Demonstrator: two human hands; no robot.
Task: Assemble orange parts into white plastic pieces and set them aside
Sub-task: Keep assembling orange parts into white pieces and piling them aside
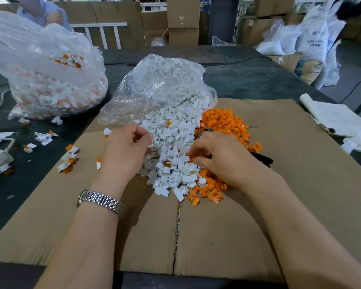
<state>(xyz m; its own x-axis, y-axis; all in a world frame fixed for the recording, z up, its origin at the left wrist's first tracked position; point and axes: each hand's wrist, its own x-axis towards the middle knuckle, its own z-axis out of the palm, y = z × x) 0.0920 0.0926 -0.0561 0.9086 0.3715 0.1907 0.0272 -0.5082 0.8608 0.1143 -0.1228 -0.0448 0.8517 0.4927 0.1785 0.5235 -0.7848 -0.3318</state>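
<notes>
Fingers [143,135] of the left hand [125,151] are curled at the left edge of the pile of white pieces [173,155]; whether they grip a piece cannot be determined. The right hand [219,155] rests on the border between the white pieces and the orange parts [227,124], with its fingertips curled down into the pile; what they pinch is hidden.

Both piles lie on a flattened cardboard sheet [290,184] spread over the dark table [248,80]. The white pieces spill from an open clear bag [154,86] at the far edge of the cardboard. Orange parts lie just beside them, toward the right.

Assembled pieces [68,159] are scattered near the left edge of the cardboard. A large bag of assembled pieces [50,80] stands at the far left of the table. A metal wristwatch [100,201] is on the left wrist.
</notes>
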